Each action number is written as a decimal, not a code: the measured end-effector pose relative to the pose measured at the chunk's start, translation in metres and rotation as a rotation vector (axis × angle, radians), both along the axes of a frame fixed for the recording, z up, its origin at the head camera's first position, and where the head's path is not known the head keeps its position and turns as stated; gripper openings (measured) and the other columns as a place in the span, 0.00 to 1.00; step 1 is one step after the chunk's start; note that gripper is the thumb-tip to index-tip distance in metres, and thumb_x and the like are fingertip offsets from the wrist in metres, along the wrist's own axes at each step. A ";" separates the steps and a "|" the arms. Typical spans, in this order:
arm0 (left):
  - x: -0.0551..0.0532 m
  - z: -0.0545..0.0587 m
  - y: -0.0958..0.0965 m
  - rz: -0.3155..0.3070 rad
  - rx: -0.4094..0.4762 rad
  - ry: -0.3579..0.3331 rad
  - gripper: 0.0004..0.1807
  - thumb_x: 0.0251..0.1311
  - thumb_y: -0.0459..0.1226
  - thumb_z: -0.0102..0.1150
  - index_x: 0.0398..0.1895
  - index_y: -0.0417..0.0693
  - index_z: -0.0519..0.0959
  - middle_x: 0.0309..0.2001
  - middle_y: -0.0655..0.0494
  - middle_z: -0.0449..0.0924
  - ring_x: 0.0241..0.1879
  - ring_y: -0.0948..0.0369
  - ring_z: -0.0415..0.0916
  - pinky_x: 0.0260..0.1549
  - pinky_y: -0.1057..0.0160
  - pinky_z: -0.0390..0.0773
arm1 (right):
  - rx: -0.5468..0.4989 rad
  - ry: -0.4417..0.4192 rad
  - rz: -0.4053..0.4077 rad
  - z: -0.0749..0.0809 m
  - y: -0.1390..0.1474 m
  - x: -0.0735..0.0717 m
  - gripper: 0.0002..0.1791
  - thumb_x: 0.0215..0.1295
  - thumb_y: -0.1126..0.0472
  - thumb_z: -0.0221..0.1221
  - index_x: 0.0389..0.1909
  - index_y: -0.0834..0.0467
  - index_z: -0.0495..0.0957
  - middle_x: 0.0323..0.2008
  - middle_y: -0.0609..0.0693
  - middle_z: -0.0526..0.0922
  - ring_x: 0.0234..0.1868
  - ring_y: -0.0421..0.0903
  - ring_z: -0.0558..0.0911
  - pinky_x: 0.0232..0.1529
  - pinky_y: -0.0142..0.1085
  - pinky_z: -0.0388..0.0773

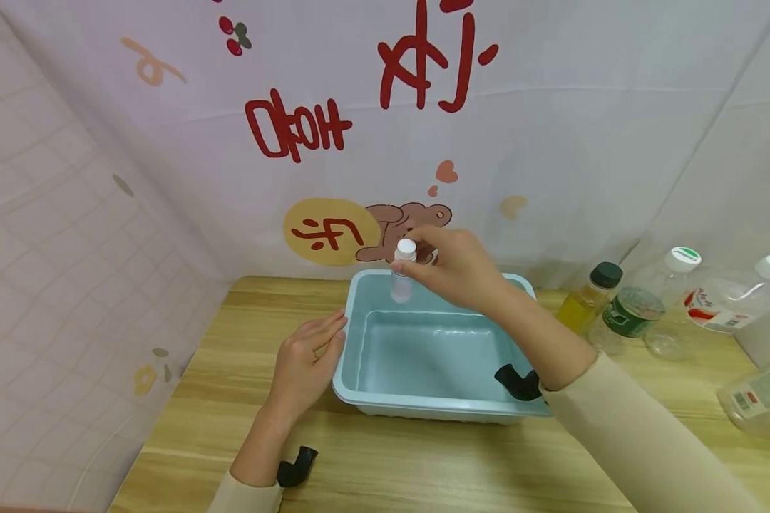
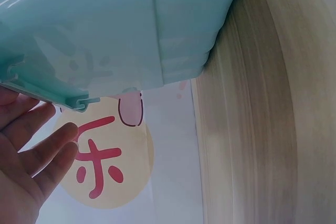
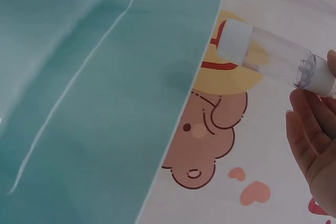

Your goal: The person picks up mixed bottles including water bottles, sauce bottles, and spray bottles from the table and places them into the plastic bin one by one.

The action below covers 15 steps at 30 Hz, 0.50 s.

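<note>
Clear bottle (image 1: 401,288), pinched near its top by the right hand (image 1: 460,271), is best kept upright with the left hand (image 1: 308,360), fingers straight, steadying the tub (image 1: 433,404) below.

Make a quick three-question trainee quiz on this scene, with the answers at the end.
1. Which hand holds the small clear bottle?
2. True or false: the black elbow tube nearest the left sleeve lies inside the basin.
3. The fingers of the left hand touch: A) the wall; B) the basin rim; C) a bottle cap.

Key: 1. The right hand. 2. False; that black elbow tube lies on the table. 3. B.
</note>
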<state>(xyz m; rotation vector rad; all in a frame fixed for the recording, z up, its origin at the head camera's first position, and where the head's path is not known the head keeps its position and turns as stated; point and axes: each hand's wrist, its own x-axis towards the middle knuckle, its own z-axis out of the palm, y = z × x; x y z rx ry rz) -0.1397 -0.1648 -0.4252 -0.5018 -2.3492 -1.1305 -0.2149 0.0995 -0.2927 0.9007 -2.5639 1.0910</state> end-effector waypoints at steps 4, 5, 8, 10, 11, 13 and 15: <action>0.000 0.001 0.001 0.003 -0.005 -0.004 0.16 0.69 0.32 0.65 0.58 0.40 0.86 0.60 0.51 0.84 0.58 0.50 0.83 0.56 0.44 0.83 | 0.004 -0.030 0.000 -0.005 -0.004 -0.003 0.18 0.64 0.56 0.75 0.50 0.59 0.84 0.36 0.48 0.87 0.39 0.44 0.84 0.41 0.40 0.84; 0.001 0.001 0.001 0.006 -0.006 -0.006 0.16 0.69 0.32 0.65 0.58 0.40 0.86 0.61 0.51 0.84 0.58 0.50 0.83 0.56 0.45 0.82 | 0.004 -0.039 0.004 -0.007 -0.006 -0.004 0.18 0.64 0.57 0.75 0.50 0.59 0.84 0.36 0.48 0.87 0.39 0.44 0.84 0.42 0.40 0.84; 0.001 0.002 0.001 0.005 -0.004 -0.001 0.16 0.68 0.31 0.66 0.57 0.40 0.86 0.60 0.50 0.84 0.58 0.51 0.83 0.56 0.45 0.83 | 0.013 -0.061 0.003 -0.010 -0.009 -0.007 0.17 0.64 0.57 0.74 0.49 0.58 0.84 0.37 0.48 0.87 0.40 0.44 0.85 0.44 0.41 0.85; 0.001 0.002 0.001 0.003 -0.004 0.000 0.16 0.68 0.31 0.66 0.58 0.40 0.86 0.60 0.50 0.84 0.58 0.51 0.83 0.56 0.45 0.83 | 0.027 -0.079 -0.004 -0.012 -0.011 -0.008 0.17 0.64 0.57 0.74 0.49 0.58 0.84 0.37 0.47 0.87 0.40 0.45 0.85 0.44 0.42 0.85; 0.001 0.002 0.001 0.002 -0.003 0.000 0.16 0.68 0.31 0.66 0.58 0.40 0.86 0.60 0.49 0.84 0.58 0.51 0.83 0.56 0.45 0.83 | 0.030 -0.088 -0.005 -0.013 -0.012 -0.009 0.16 0.64 0.57 0.74 0.49 0.58 0.85 0.37 0.47 0.87 0.40 0.45 0.85 0.44 0.42 0.85; 0.001 0.002 0.001 0.000 -0.003 0.002 0.16 0.68 0.31 0.66 0.58 0.40 0.86 0.60 0.49 0.84 0.58 0.51 0.83 0.56 0.45 0.83 | 0.037 -0.098 -0.006 -0.016 -0.014 -0.011 0.16 0.64 0.57 0.74 0.49 0.57 0.85 0.37 0.47 0.87 0.40 0.44 0.85 0.43 0.41 0.84; 0.001 0.002 0.001 0.001 -0.005 0.000 0.16 0.68 0.32 0.66 0.58 0.40 0.86 0.60 0.49 0.84 0.58 0.51 0.83 0.56 0.45 0.83 | 0.037 -0.106 0.001 -0.019 -0.015 -0.012 0.15 0.64 0.57 0.74 0.48 0.57 0.85 0.36 0.46 0.87 0.40 0.44 0.84 0.42 0.41 0.84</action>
